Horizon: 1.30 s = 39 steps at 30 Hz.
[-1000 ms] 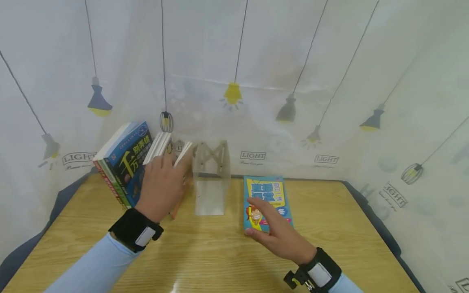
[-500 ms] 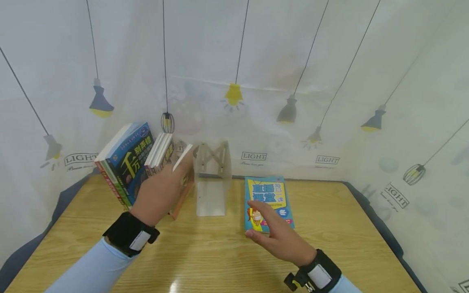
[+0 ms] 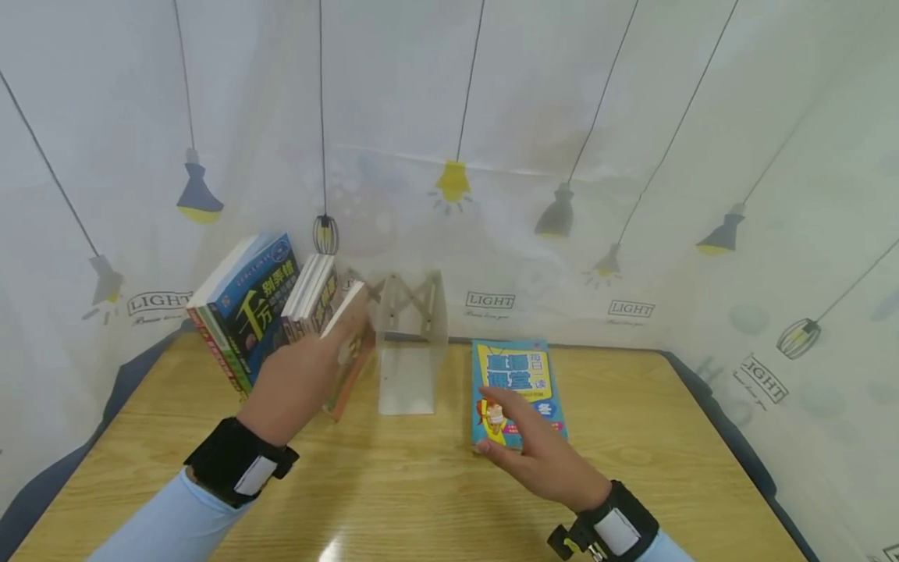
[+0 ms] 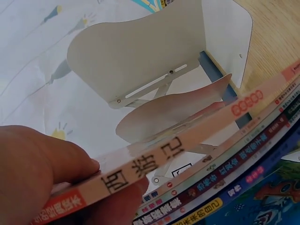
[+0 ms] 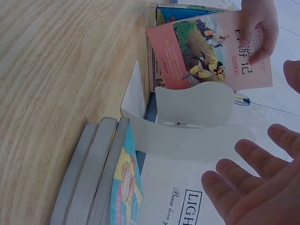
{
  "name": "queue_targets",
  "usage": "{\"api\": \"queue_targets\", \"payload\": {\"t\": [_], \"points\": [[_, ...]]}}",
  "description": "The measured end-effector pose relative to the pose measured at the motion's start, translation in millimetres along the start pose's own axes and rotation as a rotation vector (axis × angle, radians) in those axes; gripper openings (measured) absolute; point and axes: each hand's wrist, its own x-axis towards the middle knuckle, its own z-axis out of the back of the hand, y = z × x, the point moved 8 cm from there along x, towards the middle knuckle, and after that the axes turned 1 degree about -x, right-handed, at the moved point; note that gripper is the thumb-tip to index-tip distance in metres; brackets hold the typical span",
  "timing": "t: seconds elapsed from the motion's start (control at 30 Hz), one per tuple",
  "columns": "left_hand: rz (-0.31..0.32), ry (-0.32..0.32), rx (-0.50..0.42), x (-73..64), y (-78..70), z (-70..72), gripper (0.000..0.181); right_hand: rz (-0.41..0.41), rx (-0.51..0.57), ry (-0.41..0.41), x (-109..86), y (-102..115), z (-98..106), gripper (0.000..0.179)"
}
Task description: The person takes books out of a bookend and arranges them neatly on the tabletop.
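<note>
My left hand (image 3: pixel 302 378) pinches a thin pink book (image 5: pixel 208 54) near its upper end, thumb on one side and fingers on the other. Its printed spine (image 4: pixel 150 164) crosses the left wrist view at a slant, next to several thin books (image 4: pixel 234 164). A pale metal bookend (image 3: pixel 407 378) with crossed folding bars stands right of the pink book. My right hand (image 3: pixel 544 457) hovers over the front of a blue-and-yellow book (image 3: pixel 516 367), fingers extended and thumb apart. In the right wrist view that book (image 5: pixel 126 178) tops a small stack.
Larger books (image 3: pixel 246 312) lean at the left end of the row, one with a dark blue cover. The wooden table (image 3: pixel 414 492) ends at a white curtain (image 3: pixel 393 94) printed with hanging lamps.
My left fingers, earlier spread over the tops of the books, have drawn back onto the thin pink book, which leans a little further over. My right hand keeps its pose.
</note>
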Motion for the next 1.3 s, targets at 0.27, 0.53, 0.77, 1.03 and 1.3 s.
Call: {"api": "queue_targets", "payload": {"t": [0.27,0.53,0.77,1.03,1.3], "points": [[0.043,0.013,-0.038,-14.0,11.9,-0.7,0.064,-0.005,0.023,0.012,-0.8,1,-4,0.066],[0.144,0.032,-0.152,-36.2,37.5,2.8,0.015,0.006,0.013,-0.004,-2.1,4,2,0.062],[0.073,-0.138,-0.157,-41.7,25.9,41.2,0.024,-0.003,0.014,0.017,-3.1,-2,1,0.062],[-0.041,-0.334,-0.171,-44.0,-4.9,90.5,0.020,0.046,-0.023,-0.014,-2.1,3,6,0.060],[-0.094,-0.420,-0.235,-40.9,-31.2,116.2,0.041,0.125,-0.041,-0.055,-1.8,16,14,0.061]]}}
